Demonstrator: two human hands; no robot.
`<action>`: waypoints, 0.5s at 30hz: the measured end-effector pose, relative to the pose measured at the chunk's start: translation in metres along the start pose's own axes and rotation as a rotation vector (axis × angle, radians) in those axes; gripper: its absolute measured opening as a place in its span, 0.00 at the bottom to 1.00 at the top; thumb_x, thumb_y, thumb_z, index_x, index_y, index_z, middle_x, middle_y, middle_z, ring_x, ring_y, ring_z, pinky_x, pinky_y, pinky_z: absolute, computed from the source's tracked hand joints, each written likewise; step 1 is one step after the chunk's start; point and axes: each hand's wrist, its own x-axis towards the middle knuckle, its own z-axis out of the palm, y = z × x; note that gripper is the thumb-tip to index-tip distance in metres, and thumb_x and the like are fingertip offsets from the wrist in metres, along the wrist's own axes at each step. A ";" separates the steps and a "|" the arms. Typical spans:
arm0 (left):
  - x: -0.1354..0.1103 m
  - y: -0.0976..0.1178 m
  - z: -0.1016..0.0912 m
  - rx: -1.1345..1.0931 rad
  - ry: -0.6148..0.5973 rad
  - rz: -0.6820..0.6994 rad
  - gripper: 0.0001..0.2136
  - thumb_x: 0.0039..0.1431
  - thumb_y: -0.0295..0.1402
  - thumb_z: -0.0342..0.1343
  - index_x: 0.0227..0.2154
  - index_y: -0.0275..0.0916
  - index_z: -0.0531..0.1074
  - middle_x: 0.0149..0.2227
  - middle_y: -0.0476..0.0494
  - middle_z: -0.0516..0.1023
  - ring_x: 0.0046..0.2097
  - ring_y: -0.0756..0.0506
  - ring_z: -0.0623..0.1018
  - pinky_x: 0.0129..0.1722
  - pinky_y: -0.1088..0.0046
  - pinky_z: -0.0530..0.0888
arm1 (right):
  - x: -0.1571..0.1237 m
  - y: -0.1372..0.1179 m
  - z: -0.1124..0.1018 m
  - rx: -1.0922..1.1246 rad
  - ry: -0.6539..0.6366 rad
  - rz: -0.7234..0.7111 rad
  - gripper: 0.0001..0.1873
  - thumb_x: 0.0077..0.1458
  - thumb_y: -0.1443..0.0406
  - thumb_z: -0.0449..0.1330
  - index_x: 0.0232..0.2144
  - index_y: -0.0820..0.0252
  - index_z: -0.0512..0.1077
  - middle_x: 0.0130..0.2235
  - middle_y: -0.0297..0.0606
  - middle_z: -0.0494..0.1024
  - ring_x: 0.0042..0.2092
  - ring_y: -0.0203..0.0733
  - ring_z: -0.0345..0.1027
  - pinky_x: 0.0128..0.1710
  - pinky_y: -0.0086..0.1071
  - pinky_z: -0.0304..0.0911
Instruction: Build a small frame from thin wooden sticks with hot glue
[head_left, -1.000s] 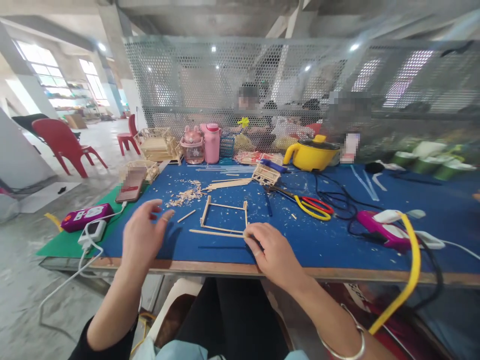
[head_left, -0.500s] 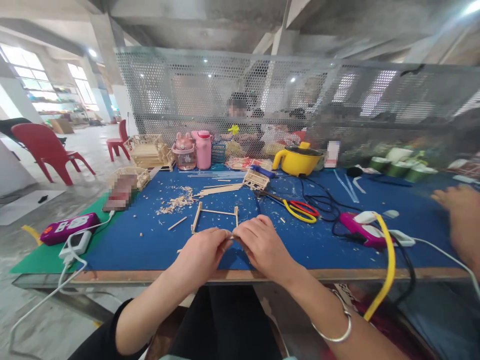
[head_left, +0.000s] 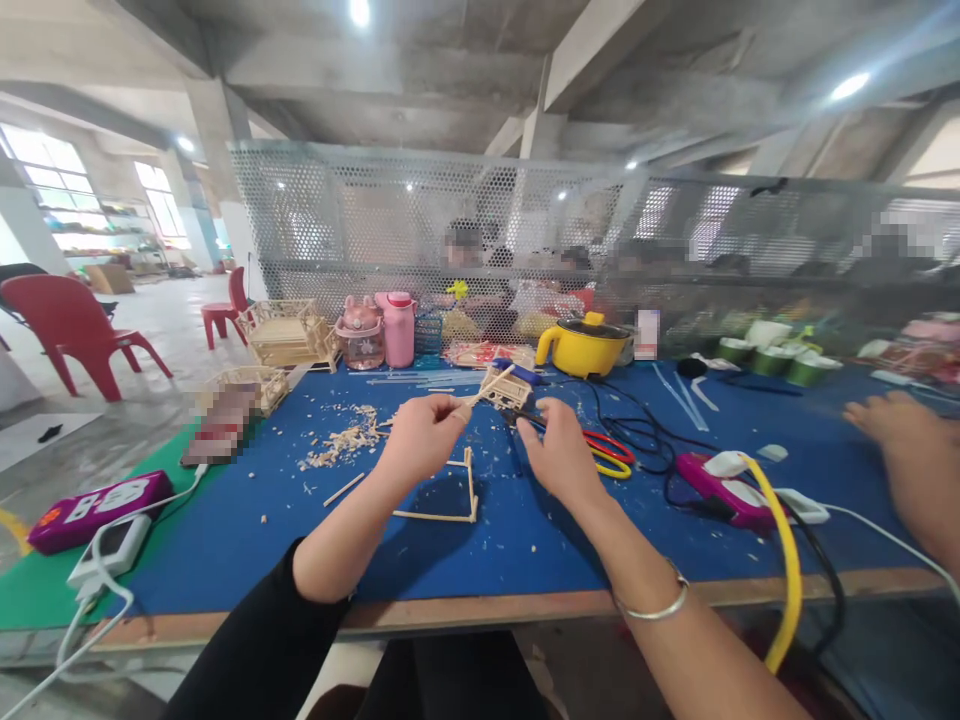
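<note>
My left hand [head_left: 424,435] reaches over the middle of the table, thumb and fingers pinched on a thin wooden stick [head_left: 495,382]. The stick slants up in front of a small wooden lattice piece [head_left: 514,393]. My right hand [head_left: 561,452] hovers to the right, thumb and forefinger apart with nothing seen between them. Beside it lies a cutting tool with red and yellow handles [head_left: 616,458], partly hidden by that hand. A rectangular frame of wooden sticks [head_left: 474,490] rests on the blue mat [head_left: 300,550] below my hands; my left arm hides its left side.
Wood scraps [head_left: 349,440] lie left of my hands. A yellow pot [head_left: 585,347], a pink bottle [head_left: 399,332] and wooden models [head_left: 289,335] stand at the back before a perforated metal screen [head_left: 375,230]. A power strip [head_left: 724,490] with cables lies right, near another person's hand [head_left: 896,430].
Both hands have moved forward from the table's near side and separated. The stick frame now lies nearer the front edge. The view has tilted slightly upward.
</note>
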 end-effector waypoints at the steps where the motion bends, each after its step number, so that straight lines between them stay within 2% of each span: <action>1: 0.004 -0.003 0.002 -0.079 -0.004 -0.042 0.12 0.53 0.39 0.52 0.21 0.37 0.69 0.19 0.54 0.64 0.21 0.54 0.59 0.21 0.76 0.56 | 0.003 0.003 0.005 -0.069 -0.147 0.068 0.15 0.55 0.57 0.53 0.39 0.63 0.66 0.41 0.54 0.73 0.45 0.53 0.68 0.42 0.45 0.62; 3: 0.006 -0.010 0.005 -0.240 -0.023 -0.105 0.13 0.51 0.41 0.54 0.21 0.36 0.68 0.18 0.54 0.63 0.20 0.55 0.58 0.20 0.77 0.54 | 0.007 0.004 0.013 -0.121 -0.400 0.113 0.13 0.51 0.56 0.56 0.30 0.61 0.67 0.36 0.52 0.75 0.40 0.55 0.70 0.39 0.46 0.62; 4: 0.006 -0.013 0.006 -0.334 -0.038 -0.138 0.13 0.50 0.41 0.55 0.21 0.36 0.68 0.18 0.54 0.62 0.19 0.55 0.57 0.19 0.77 0.53 | 0.009 0.004 0.015 -0.106 -0.471 0.110 0.11 0.50 0.58 0.57 0.26 0.60 0.66 0.33 0.51 0.76 0.39 0.55 0.71 0.39 0.46 0.62; 7: 0.001 -0.020 0.006 -0.644 -0.091 -0.211 0.13 0.46 0.42 0.59 0.23 0.36 0.67 0.18 0.56 0.61 0.18 0.57 0.54 0.17 0.78 0.48 | 0.015 0.004 0.009 -0.005 -0.500 0.137 0.11 0.49 0.64 0.56 0.19 0.58 0.60 0.27 0.45 0.74 0.35 0.50 0.71 0.36 0.41 0.62; 10: 0.000 -0.025 0.005 -0.842 -0.082 -0.204 0.15 0.44 0.42 0.62 0.23 0.36 0.66 0.19 0.56 0.61 0.18 0.58 0.53 0.16 0.80 0.47 | 0.017 0.007 -0.012 0.124 -0.512 0.205 0.12 0.56 0.63 0.47 0.21 0.57 0.58 0.19 0.33 0.66 0.22 0.38 0.64 0.24 0.32 0.59; 11: 0.001 -0.026 0.005 -0.863 -0.070 -0.198 0.14 0.44 0.42 0.62 0.23 0.36 0.67 0.19 0.55 0.62 0.18 0.58 0.55 0.16 0.80 0.49 | 0.015 0.008 -0.021 0.231 -0.503 0.235 0.12 0.57 0.62 0.45 0.23 0.56 0.57 0.20 0.30 0.63 0.20 0.35 0.60 0.21 0.29 0.56; 13: 0.002 -0.029 0.005 -0.859 -0.064 -0.177 0.13 0.45 0.42 0.62 0.25 0.37 0.70 0.24 0.51 0.68 0.23 0.56 0.64 0.20 0.81 0.58 | 0.006 0.007 -0.039 0.700 -0.453 0.343 0.12 0.58 0.57 0.47 0.25 0.56 0.55 0.20 0.26 0.59 0.17 0.30 0.52 0.17 0.26 0.49; 15: 0.002 -0.029 0.007 -0.791 -0.091 -0.092 0.12 0.46 0.41 0.62 0.27 0.38 0.72 0.35 0.45 0.75 0.35 0.51 0.72 0.32 0.77 0.68 | -0.007 -0.001 -0.055 1.074 -0.426 0.386 0.16 0.55 0.54 0.53 0.25 0.56 0.55 0.21 0.24 0.57 0.17 0.28 0.48 0.17 0.25 0.46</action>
